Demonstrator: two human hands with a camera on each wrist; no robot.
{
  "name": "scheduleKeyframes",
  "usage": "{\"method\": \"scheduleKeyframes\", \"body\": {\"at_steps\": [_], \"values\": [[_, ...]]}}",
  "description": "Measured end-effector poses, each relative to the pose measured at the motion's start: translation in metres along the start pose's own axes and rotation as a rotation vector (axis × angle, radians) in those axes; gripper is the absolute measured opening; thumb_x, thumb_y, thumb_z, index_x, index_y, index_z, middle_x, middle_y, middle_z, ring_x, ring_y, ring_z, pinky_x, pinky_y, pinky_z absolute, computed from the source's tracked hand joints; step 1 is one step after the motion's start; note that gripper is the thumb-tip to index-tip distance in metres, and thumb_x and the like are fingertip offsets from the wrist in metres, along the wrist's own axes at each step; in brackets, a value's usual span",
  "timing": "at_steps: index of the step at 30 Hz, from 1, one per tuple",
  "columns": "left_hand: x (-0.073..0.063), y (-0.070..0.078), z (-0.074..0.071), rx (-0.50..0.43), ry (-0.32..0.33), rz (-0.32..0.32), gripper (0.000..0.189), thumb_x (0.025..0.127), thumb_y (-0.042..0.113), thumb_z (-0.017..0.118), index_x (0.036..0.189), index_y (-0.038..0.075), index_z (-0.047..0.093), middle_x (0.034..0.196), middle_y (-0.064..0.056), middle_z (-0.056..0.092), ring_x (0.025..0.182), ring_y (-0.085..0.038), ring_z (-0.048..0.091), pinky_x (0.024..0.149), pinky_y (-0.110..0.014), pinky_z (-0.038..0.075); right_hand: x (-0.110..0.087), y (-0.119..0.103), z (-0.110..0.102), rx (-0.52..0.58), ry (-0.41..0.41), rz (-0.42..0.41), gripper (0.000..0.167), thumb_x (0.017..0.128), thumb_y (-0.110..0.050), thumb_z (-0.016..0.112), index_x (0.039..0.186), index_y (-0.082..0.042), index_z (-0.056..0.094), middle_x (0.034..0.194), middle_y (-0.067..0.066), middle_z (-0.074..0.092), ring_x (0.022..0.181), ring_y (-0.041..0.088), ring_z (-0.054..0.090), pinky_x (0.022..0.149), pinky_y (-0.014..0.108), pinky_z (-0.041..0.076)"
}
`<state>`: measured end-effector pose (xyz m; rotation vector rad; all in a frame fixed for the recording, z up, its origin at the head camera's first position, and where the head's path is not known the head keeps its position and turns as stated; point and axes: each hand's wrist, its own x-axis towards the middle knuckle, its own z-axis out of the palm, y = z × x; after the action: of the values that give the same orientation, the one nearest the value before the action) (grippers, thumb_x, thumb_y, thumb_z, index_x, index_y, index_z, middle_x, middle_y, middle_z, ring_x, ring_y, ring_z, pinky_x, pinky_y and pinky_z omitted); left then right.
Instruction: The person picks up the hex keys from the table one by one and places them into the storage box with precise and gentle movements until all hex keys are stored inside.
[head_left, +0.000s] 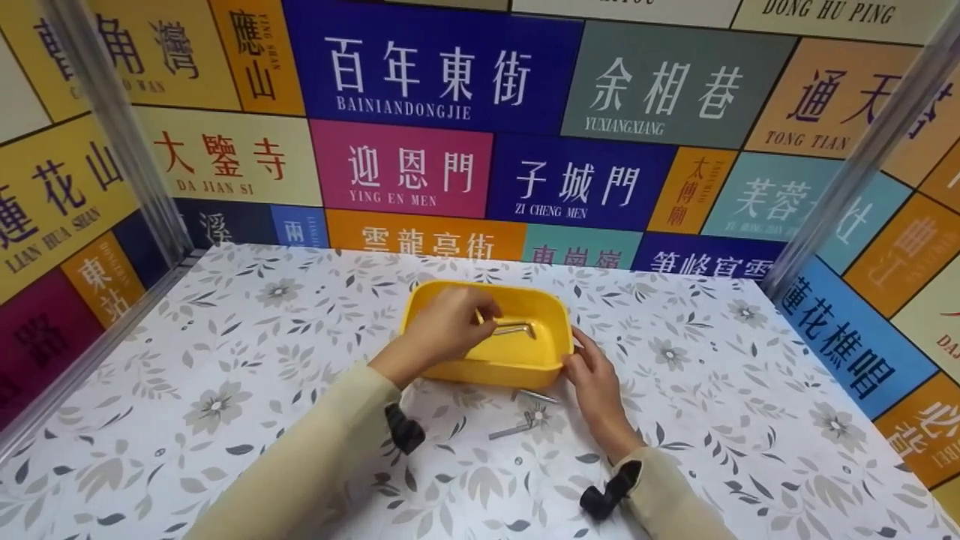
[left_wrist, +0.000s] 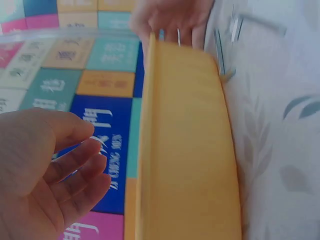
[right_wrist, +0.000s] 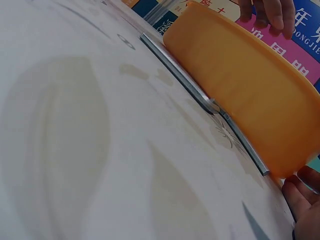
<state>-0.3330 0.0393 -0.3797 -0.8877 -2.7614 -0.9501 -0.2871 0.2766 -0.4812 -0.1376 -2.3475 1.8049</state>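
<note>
A yellow plastic bin (head_left: 495,375) stands on the table. My left hand (head_left: 454,322) is over its left part, with fingers loosely curled; in the left wrist view, that hand (left_wrist: 60,165) has nothing between thumb and fingers. My right hand (head_left: 596,379) holds the bin's right end, thumb by the front corner. In the right wrist view, the right-hand fingers (right_wrist: 302,192) are at the bin's lower corner, partly out of frame. An L-shaped hex key (head_left: 514,328) lies inside the bin. Two more metal hex keys, one nearer me (head_left: 512,431) and one close to the bin (head_left: 536,397), lie in front.
White cloth with grey flowers and leaves covers the table (head_left: 247,360). Panels with colourful place-name signs (head_left: 435,67) rise behind and at both sides. Clear upright edges (head_left: 142,150) stand at the table's rear corners.
</note>
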Motion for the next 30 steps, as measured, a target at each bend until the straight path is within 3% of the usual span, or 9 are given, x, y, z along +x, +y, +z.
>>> {"method": "scheduleKeyframes", "body": {"at_steps": [5, 8, 15, 18, 22, 30], "values": [[-0.027, 0.008, 0.001, -0.008, 0.11, 0.116, 0.014, 0.093, 0.016, 0.068, 0.102, 0.01, 0.077, 0.097, -0.002, 0.075, 0.084, -0.017, 0.068, 0.078, -0.026, 0.058, 0.0, 0.001, 0.0, 0.013, 0.0, 0.0, 0.054, 0.103, -0.016, 0.045, 0.157, -0.017, 0.037, 0.153, 0.016, 0.049, 0.138, 0.03, 0.053, 0.114, 0.043, 0.045], [-0.042, 0.012, 0.004, -0.022, 0.108, 0.128, 0.012, 0.091, 0.016, 0.07, 0.101, 0.011, 0.077, 0.096, -0.001, 0.075, 0.083, -0.016, 0.068, 0.075, -0.023, 0.056, 0.0, 0.0, 0.001, 0.03, 0.002, -0.008, 0.055, 0.102, -0.015, 0.046, 0.156, -0.015, 0.038, 0.153, 0.018, 0.048, 0.138, 0.031, 0.053, 0.113, 0.043, 0.045], [-0.065, 0.017, 0.015, -0.062, 0.007, 0.14, 0.016, 0.085, 0.007, 0.071, 0.1, 0.007, 0.076, 0.096, -0.005, 0.075, 0.084, -0.016, 0.068, 0.075, -0.022, 0.056, 0.0, -0.001, 0.002, 0.036, 0.002, -0.011, 0.055, 0.102, -0.015, 0.046, 0.156, -0.015, 0.038, 0.154, 0.017, 0.048, 0.139, 0.031, 0.052, 0.113, 0.043, 0.045], [-0.071, 0.017, 0.021, -0.082, -0.067, 0.128, 0.021, 0.08, 0.001, 0.071, 0.099, 0.006, 0.076, 0.094, -0.008, 0.076, 0.082, -0.015, 0.069, 0.074, -0.021, 0.056, 0.0, -0.001, 0.002, 0.029, 0.002, -0.008, 0.055, 0.102, -0.015, 0.046, 0.156, -0.015, 0.038, 0.154, 0.017, 0.048, 0.138, 0.031, 0.052, 0.113, 0.042, 0.045], [-0.074, 0.017, 0.029, -0.083, -0.161, 0.12, 0.028, 0.074, -0.004, 0.072, 0.101, 0.003, 0.075, 0.094, -0.011, 0.076, 0.081, -0.017, 0.07, 0.071, -0.019, 0.055, 0.001, 0.0, 0.002, 0.001, 0.005, 0.005, 0.056, 0.101, -0.016, 0.045, 0.156, -0.017, 0.038, 0.154, 0.014, 0.048, 0.138, 0.029, 0.053, 0.113, 0.042, 0.045], [-0.073, 0.02, 0.047, 0.005, -0.267, 0.082, 0.033, 0.071, -0.003, 0.072, 0.103, 0.004, 0.074, 0.095, -0.009, 0.076, 0.085, -0.016, 0.067, 0.077, -0.025, 0.055, 0.0, 0.0, 0.0, -0.004, 0.014, -0.006, 0.056, 0.1, -0.015, 0.045, 0.156, -0.016, 0.039, 0.152, 0.016, 0.05, 0.136, 0.03, 0.054, 0.113, 0.042, 0.046]]}}
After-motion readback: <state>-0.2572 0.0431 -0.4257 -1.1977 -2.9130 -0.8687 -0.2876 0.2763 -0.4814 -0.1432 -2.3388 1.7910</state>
